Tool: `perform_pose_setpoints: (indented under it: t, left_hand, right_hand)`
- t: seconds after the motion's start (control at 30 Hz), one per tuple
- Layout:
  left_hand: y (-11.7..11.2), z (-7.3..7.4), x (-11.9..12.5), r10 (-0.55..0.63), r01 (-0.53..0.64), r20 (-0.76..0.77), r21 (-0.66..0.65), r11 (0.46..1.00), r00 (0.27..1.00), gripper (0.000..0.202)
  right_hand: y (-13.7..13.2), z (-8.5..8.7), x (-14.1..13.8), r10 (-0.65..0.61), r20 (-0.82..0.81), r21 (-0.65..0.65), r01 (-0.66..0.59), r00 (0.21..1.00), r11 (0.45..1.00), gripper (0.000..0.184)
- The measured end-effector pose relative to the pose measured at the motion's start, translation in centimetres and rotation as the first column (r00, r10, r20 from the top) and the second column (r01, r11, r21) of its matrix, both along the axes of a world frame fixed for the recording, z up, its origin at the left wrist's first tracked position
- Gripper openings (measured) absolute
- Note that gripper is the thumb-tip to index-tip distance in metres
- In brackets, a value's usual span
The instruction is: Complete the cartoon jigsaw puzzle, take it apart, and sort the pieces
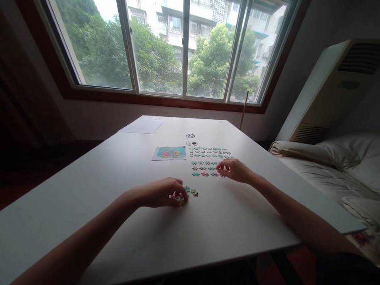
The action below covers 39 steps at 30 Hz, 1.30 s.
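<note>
On a white table (113, 206) lie small jigsaw pieces. My left hand (163, 192) rests on the tabletop with its fingers curled and pressed on a little cluster of joined pieces (188, 193). My right hand (234, 169) hovers over the near right end of the loose pieces (208, 159), which are laid out in rows; its fingertips are bent down in a pinch on one piece. A colourful reference picture (169, 152) lies flat to the left of the rows.
A sheet of paper (142, 126) lies at the far left of the table, and two small round objects (191, 139) sit beyond the pieces. A bed with pale bedding (341, 164) stands to the right. A large window (181, 46) is behind.
</note>
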State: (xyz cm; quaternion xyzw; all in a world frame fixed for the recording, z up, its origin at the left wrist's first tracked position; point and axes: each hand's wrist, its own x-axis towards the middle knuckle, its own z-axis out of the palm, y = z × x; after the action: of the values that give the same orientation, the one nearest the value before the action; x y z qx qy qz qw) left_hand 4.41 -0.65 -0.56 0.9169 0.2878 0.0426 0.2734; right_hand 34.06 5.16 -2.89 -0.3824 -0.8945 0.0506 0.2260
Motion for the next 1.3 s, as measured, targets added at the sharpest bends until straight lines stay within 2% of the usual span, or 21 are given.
perform_pose_setpoints:
  t: [0.23, 0.43, 0.57, 0.67, 0.8, 0.9, 1.0, 1.07, 1.17, 1.3]
  left_hand:
    - [-0.2, 0.0, 0.0, 0.024, -0.023, 0.012, -0.032, 0.999, 1.0, 0.017]
    - [-0.3, 0.0, 0.3, 0.047, -0.049, 0.066, 0.027, 0.998, 0.997, 0.007]
    - [0.0, -0.1, 1.0, 0.129, -0.127, 0.199, -0.027, 0.992, 0.971, 0.02]
    - [0.3, -0.4, 1.5, 0.225, -0.203, 0.347, -0.099, 0.974, 0.91, 0.029]
    - [0.5, -0.7, 2.2, 0.4, -0.291, 0.466, -0.29, 0.912, 0.789, 0.025]
    - [0.4, -1.0, 2.6, 0.522, -0.293, 0.508, -0.463, 0.836, 0.685, 0.023]
    - [0.2, -1.2, 3.0, 0.604, -0.279, 0.525, -0.57, 0.773, 0.599, 0.021]
    - [0.0, -1.2, 3.3, 0.645, -0.248, 0.511, -0.641, 0.727, 0.569, 0.02]
    - [-0.4, -1.3, 3.8, 0.68, -0.192, 0.474, -0.723, 0.663, 0.56, 0.021]
    - [-0.7, -1.3, 4.2, 0.705, -0.171, 0.464, -0.758, 0.629, 0.537, 0.024]
  right_hand:
    - [-4.2, 0.4, -4.1, 0.198, 0.006, 0.007, -0.198, 0.98, 0.98, 0.014]
    - [-5.5, 0.3, -4.8, 0.22, -0.015, 0.036, -0.219, 0.975, 0.975, 0.015]
    - [-5.5, 0.0, -4.9, 0.21, -0.037, 0.05, -0.208, 0.977, 0.977, 0.015]
    - [-5.5, -0.2, -5.1, 0.2, -0.056, 0.061, -0.196, 0.978, 0.979, 0.013]
    - [-5.8, -0.4, -5.3, 0.161, -0.096, 0.065, -0.155, 0.982, 0.986, 0.013]
    - [-6.0, -0.6, -5.5, 0.115, -0.13, 0.063, -0.108, 0.985, 0.992, 0.012]
    - [-6.2, -0.7, -5.8, 0.075, -0.168, 0.079, -0.063, 0.983, 0.995, 0.01]
    - [-6.2, -0.6, -6.0, 0.047, -0.198, 0.099, -0.028, 0.979, 0.995, 0.011]
    - [-6.4, -0.3, -6.0, 0.025, -0.243, 0.142, 0.011, 0.97, 0.99, 0.014]
    - [-6.5, -0.1, -5.9, 0.051, -0.264, 0.219, 0.008, 0.963, 0.976, 0.015]
